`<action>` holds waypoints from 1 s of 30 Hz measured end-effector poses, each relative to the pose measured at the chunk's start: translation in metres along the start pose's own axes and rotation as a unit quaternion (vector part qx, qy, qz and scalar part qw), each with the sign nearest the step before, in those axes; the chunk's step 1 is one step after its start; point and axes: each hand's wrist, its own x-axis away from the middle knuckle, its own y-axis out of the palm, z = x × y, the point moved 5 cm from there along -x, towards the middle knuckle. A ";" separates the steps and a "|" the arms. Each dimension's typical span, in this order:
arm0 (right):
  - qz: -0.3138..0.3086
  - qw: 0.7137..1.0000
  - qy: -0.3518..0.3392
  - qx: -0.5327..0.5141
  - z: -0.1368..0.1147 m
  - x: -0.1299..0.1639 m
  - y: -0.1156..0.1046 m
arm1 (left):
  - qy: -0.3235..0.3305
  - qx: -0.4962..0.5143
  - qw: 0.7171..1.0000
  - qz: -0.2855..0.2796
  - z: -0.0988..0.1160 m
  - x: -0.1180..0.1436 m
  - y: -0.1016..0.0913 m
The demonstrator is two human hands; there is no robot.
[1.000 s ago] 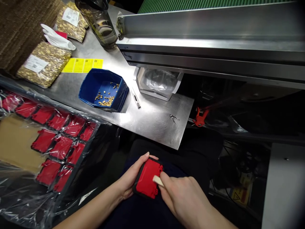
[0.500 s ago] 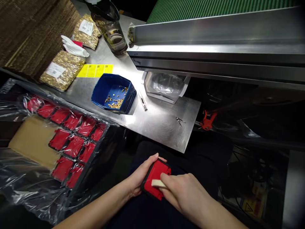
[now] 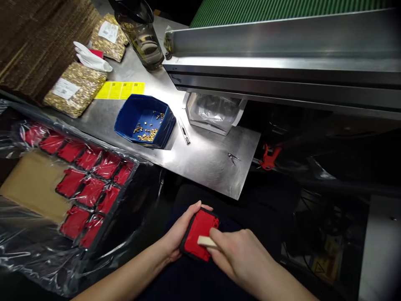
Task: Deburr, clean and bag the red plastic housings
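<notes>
Low in the middle of the view, my left hand (image 3: 179, 234) is closed round the left edge of a red plastic part with a black rim (image 3: 200, 228), held tilted above my lap. My right hand (image 3: 236, 251) grips a pale, off-white flat stick (image 3: 205, 241); the rest of it is hidden in my fingers. The stick's blunt end lies over the red face of the part, near its lower right. Whether it presses on the face I cannot tell. Small red hinge-like details show along the part's right edge.
At left, a plastic-lined box (image 3: 123, 184) holds several similar red parts and a cardboard sheet (image 3: 34, 188). On the metal table (image 3: 206, 167) are a blue bin (image 3: 123, 121) with small brass pieces, a cutter knife (image 3: 184, 133), small nippers (image 3: 232, 158), bags of brass pieces (image 3: 77, 90) and a bottle (image 3: 150, 50).
The whole scene has shifted slightly left in the view. Both hands keep their holds on the red part and the stick, with almost no change in their relative position.
</notes>
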 end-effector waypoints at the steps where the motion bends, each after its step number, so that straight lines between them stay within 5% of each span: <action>1: 0.008 1.000 0.001 0.005 0.001 0.000 0.000 | 0.005 -0.005 1.000 0.003 0.000 0.000 0.000; 5: 0.018 0.999 0.039 0.027 0.002 0.004 -0.002 | 0.009 -0.001 1.000 0.018 0.002 0.000 -0.002; 9: 0.007 1.000 -0.015 -0.022 -0.010 -0.002 -0.013 | 0.009 0.022 1.000 -0.009 0.004 0.002 -0.002; 12: 0.078 0.989 -0.033 -0.122 -0.002 -0.029 -0.035 | 0.019 0.048 0.999 0.008 0.006 0.004 -0.006; 16: 0.236 0.962 0.114 -0.081 0.041 -0.079 -0.063 | 0.070 0.082 0.994 -0.002 0.014 0.008 -0.008; 21: 0.300 0.930 0.206 0.042 0.092 -0.087 -0.090 | 0.104 0.094 0.990 -0.021 0.025 0.010 -0.014; 26: 0.296 0.897 0.284 0.163 0.182 -0.034 -0.110 | 0.115 0.101 0.985 -0.082 0.034 0.013 -0.022; 30: 0.216 0.925 0.206 0.236 0.243 -0.036 -0.110 | 0.123 0.076 0.985 -0.098 0.037 0.012 -0.025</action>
